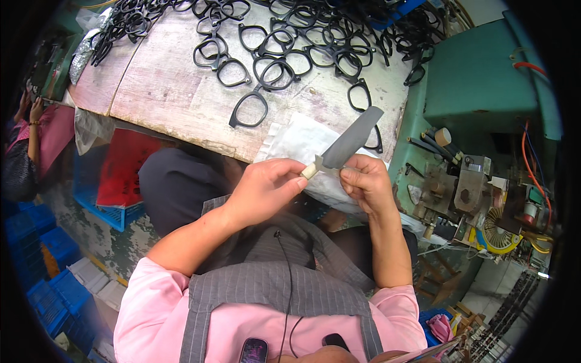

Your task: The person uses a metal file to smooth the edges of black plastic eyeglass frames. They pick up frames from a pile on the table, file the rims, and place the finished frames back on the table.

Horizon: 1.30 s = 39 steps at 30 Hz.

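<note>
My left hand (266,184) pinches the pale handle of a knife-shaped tool (354,138), between thumb and fingers. Its broad, dark grey blade points away and to the right. Close to the blade's base, my right hand (369,181) is closed, thumb against forefinger, on a small pale strip at the tool; whether the strip is part of the handle I cannot tell. Beneath the tool lies a crumpled white cloth (293,142), hanging over the bench's front edge. Just beyond it on the bench sits a black glasses frame (250,109), and another shows partly behind the blade.
Many black glasses frames (278,42) are heaped across the far side of the wooden bench (163,78). To the right stands a green machine (484,78) with metal fixtures and red hoses. Blue crates (66,296) are stacked at lower left. Another person's arm (34,127) shows at far left.
</note>
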{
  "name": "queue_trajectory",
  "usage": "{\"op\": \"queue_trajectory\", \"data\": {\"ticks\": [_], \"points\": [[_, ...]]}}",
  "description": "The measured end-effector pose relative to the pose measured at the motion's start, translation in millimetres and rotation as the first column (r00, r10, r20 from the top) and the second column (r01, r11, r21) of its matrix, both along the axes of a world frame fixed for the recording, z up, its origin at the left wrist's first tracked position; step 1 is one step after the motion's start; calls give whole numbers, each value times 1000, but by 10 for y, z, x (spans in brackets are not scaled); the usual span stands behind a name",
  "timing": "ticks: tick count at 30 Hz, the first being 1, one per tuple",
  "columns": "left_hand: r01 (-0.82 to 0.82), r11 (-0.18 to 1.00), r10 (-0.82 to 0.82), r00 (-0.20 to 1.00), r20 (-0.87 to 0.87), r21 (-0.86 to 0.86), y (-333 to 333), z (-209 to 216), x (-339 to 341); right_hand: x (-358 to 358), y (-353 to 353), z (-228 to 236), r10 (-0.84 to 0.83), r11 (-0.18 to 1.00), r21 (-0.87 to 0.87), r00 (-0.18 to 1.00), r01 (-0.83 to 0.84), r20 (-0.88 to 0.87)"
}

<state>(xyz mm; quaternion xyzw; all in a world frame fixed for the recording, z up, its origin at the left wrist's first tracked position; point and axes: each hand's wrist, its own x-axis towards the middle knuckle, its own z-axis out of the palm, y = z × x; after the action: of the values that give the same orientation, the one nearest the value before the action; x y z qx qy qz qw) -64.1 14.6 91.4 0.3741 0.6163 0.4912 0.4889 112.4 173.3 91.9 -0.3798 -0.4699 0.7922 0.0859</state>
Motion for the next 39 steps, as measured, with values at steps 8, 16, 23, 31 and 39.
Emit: {"op": "queue_trajectory", "data": {"ticks": [8, 16, 23, 31, 39], "points": [[-52, 992, 76, 973, -218, 115, -2, -28, 45, -25, 121, -25, -145, 989, 25, 988, 146, -56], [-63, 977, 148, 887, -437, 203, -31, -108, 76, -91, 312, -33, -174, 978, -124, 985, 170, -22], [-132, 981, 174, 923, -343, 140, -166, -175, 5, -125, 545, 115, -551, 834, -143, 790, 533, -269], [-222, 973, 220, 975, 34, 58, -129, -198, -43, -167, 91, -32, -379, 924, -53, 895, 378, -233], [-130, 985, 168, 841, 514, -109, -115, -147, -66, -182, -214, 2, -145, 971, 160, 970, 178, -197]]}}
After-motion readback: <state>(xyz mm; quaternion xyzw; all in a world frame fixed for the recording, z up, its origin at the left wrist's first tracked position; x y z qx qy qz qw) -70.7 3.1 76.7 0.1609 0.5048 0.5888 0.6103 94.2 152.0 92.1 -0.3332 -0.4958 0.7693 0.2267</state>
